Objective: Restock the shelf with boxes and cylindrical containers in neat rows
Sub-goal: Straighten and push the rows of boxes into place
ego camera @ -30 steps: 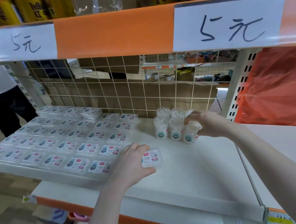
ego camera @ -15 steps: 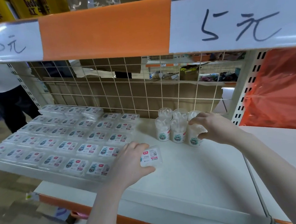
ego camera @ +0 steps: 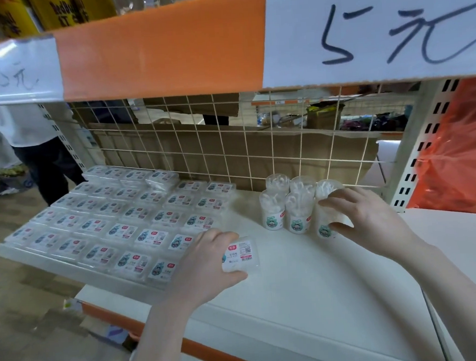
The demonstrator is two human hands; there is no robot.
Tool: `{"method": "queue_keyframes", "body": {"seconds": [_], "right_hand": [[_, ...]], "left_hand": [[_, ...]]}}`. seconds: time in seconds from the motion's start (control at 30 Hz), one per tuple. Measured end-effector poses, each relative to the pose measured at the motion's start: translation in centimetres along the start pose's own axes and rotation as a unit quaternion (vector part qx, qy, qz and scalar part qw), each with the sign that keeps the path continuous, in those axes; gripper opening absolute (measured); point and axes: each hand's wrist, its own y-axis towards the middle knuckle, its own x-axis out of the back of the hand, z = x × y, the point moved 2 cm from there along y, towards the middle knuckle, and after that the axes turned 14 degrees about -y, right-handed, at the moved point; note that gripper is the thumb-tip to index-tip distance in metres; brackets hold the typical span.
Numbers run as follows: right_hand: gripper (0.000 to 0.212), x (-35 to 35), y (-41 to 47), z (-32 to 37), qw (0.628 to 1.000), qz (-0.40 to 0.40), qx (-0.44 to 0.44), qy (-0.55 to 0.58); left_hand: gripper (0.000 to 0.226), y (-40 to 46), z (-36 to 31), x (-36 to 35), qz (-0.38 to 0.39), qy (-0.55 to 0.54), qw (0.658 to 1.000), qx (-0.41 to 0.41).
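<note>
On the white shelf (ego camera: 308,274), flat clear boxes (ego camera: 121,214) with white labels lie in neat rows at the left. My left hand (ego camera: 206,264) grips one more clear box (ego camera: 240,255) at the right end of the front row. Several clear cylindrical containers (ego camera: 286,205) of white swabs stand upright in a cluster near the back right. My right hand (ego camera: 366,219) wraps its fingers round the front-right container (ego camera: 326,225), which stands on the shelf next to the others.
A wire grid (ego camera: 229,147) backs the shelf, with cardboard behind it. An orange-and-white price strip (ego camera: 165,44) of the upper shelf hangs overhead. A perforated upright (ego camera: 423,150) and orange plastic sheet (ego camera: 460,148) stand at the right. A person (ego camera: 37,149) stands at the far left.
The view has moved closer to the shelf. Both hands stay almost where they were, the left on its box and the right on the front-right container.
</note>
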Motion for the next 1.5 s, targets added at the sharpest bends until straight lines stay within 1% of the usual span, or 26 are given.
{"method": "queue_keyframes", "body": {"seconds": [0.07,0.13,0.37,0.5,0.6,0.73,0.83,0.97,1.1,1.23,1.3,1.4,1.5], "right_hand": [[0.05,0.6,-0.2,0.7,0.999,-0.029,-0.01,0.013],[0.046,1.0,-0.1,1.7,0.999,-0.038,-0.013,0.018],[0.035,1.0,2.3,6.5,0.999,-0.008,-0.027,0.045],[0.033,0.5,4.4,10.3,0.997,0.01,-0.064,0.04],[0.028,-0.1,6.2,12.9,0.993,0.013,-0.112,0.042],[0.028,-1.5,8.5,16.4,0.985,0.051,-0.164,0.035],[0.032,-2.2,9.8,18.4,0.976,0.121,-0.182,0.01],[0.032,-2.9,10.6,19.7,0.964,0.171,-0.204,0.01],[0.032,-3.1,10.9,20.1,0.955,0.196,-0.221,0.005],[0.031,-3.3,11.2,19.8,0.948,0.208,-0.239,0.01],[0.031,-3.4,11.5,19.7,0.948,0.209,-0.239,0.008],[0.03,-3.5,11.7,19.7,0.947,0.208,-0.244,0.017],[0.029,-3.5,11.8,19.8,0.945,0.207,-0.252,0.026]], "left_hand": [[0.066,-0.1,0.5,0.7,-0.002,0.001,1.0,-0.002],[0.066,-0.1,1.1,1.4,-0.005,0.001,1.0,0.002],[0.069,0.5,5.3,4.3,-0.005,-0.006,1.0,-0.006],[0.069,1.5,9.0,6.6,0.005,0.006,0.999,-0.032],[0.069,2.5,12.6,8.7,0.018,0.015,0.998,-0.061],[0.067,4.1,16.9,11.1,0.039,0.032,0.994,-0.095],[0.067,5.9,18.8,12.4,0.059,0.053,0.991,-0.108],[0.067,8.7,19.1,13.5,0.094,0.064,0.985,-0.132],[0.072,12.3,18.7,13.4,0.13,0.02,0.983,-0.126],[0.065,15.5,18.0,13.0,0.119,0.042,0.972,-0.197],[0.067,17.1,17.8,12.9,0.125,0.05,0.971,-0.197],[0.074,19.2,17.5,12.4,0.145,0.075,0.971,-0.173],[0.075,20.4,17.4,11.9,0.166,0.077,0.971,-0.153]]}}
